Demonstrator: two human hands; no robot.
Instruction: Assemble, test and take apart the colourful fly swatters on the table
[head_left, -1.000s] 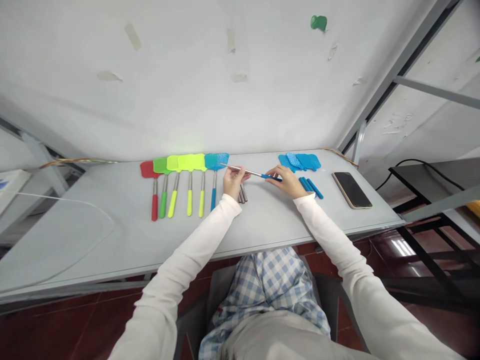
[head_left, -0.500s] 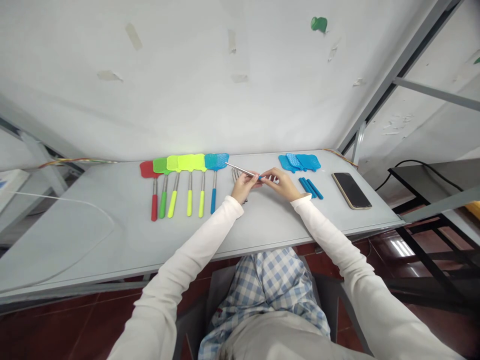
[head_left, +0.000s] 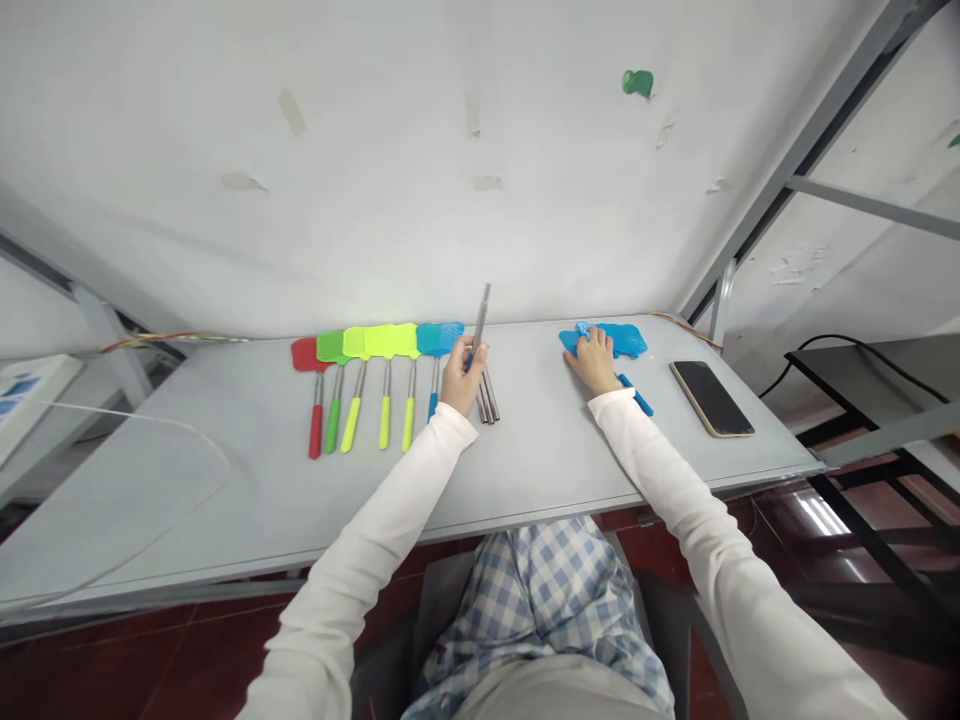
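My left hand (head_left: 463, 375) is closed around a metal swatter rod (head_left: 482, 312) that points up and away, with a bit of blue handle showing between the fingers. Just under and beside that hand lie several bare metal rods (head_left: 489, 400) on the table. To the right, my right hand (head_left: 595, 360) is on the pile of blue fly swatter heads (head_left: 624, 340), its fingers bent around a patterned blue head (head_left: 583, 328). Blue handles (head_left: 636, 394) lie beside its wrist, partly covered by the hand and sleeve.
Assembled fly swatters in red (head_left: 316, 400), green (head_left: 334, 400), yellow (head_left: 385, 395) and blue (head_left: 439, 340) lie in a row at left. A phone (head_left: 712, 398) rests at right. A wall (head_left: 375, 230) rises behind the grey table (head_left: 525, 470). A white cable (head_left: 217, 450) crosses the left side.
My hands have parted. The left keeps the rod with the blue handle, now tilted more upright, while the right has moved over to the blue heads. The loose rods are more exposed.
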